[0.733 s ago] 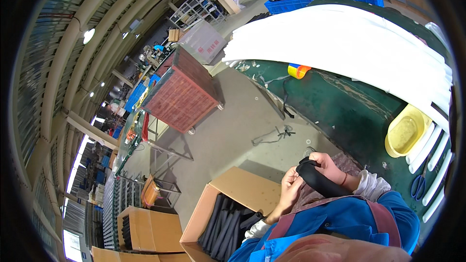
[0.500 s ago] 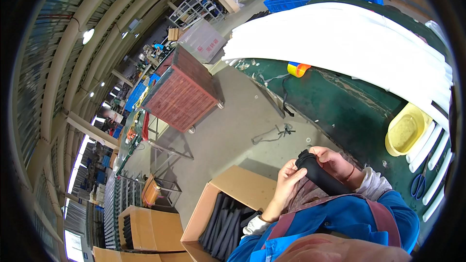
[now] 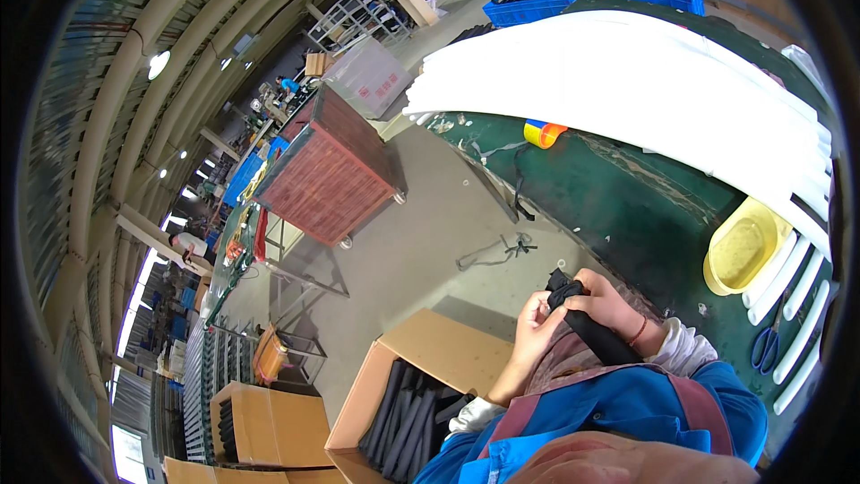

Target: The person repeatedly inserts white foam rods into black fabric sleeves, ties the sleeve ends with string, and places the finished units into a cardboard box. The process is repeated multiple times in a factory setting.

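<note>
Right hand (image 3: 614, 305): clenched round the long black rubbery tube (image 3: 587, 323), held over the lap.
Left hand (image 3: 535, 323): grip pinching its top end.
Progress: probably early; open cardboard box (image 3: 430, 354) holds plenty more.

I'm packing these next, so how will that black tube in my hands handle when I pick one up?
The black tube probably weighs little: your right hand and left hand hold it by the end. It looks like soft foam, so likely bendy. Being round, it may roll if laid down.
</note>
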The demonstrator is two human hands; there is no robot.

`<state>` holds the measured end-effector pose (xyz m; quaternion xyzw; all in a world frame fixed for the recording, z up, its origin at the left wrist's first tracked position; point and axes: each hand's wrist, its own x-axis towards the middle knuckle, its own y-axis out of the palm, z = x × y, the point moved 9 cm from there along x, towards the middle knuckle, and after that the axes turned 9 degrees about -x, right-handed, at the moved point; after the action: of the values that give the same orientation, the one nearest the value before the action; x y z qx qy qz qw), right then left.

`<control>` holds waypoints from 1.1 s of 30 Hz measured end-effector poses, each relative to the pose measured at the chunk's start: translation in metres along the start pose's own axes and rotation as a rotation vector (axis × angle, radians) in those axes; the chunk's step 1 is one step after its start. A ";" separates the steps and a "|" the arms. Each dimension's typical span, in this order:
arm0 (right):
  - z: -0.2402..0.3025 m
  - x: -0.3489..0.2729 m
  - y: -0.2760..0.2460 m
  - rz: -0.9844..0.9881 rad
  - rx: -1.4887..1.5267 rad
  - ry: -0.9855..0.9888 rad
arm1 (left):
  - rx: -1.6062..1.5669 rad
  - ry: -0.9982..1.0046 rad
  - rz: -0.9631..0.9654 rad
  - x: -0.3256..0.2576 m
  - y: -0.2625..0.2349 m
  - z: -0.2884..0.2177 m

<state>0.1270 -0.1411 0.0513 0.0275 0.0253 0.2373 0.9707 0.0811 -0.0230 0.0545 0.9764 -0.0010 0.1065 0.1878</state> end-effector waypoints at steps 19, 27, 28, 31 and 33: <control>0.092 0.015 -0.010 -0.226 -0.405 -0.638 | -0.246 -0.251 -0.188 0.053 -0.003 0.004; 0.019 -0.004 0.007 0.315 0.148 0.280 | -0.369 -0.247 -0.264 0.092 -0.007 0.004; 0.006 -0.013 0.018 0.414 0.219 0.444 | -0.418 -0.272 -0.223 0.105 -0.016 0.018; -0.008 0.003 0.023 0.330 0.075 0.398 | -0.740 -0.415 -0.481 0.135 -0.082 0.079; 0.008 -0.013 0.012 0.263 -0.099 0.370 | -0.475 -0.410 -0.420 0.147 -0.100 0.071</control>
<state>0.1107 -0.1365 0.0601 -0.0609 0.1875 0.3636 0.9104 0.2438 0.0496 -0.0160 0.8855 0.1370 -0.1353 0.4228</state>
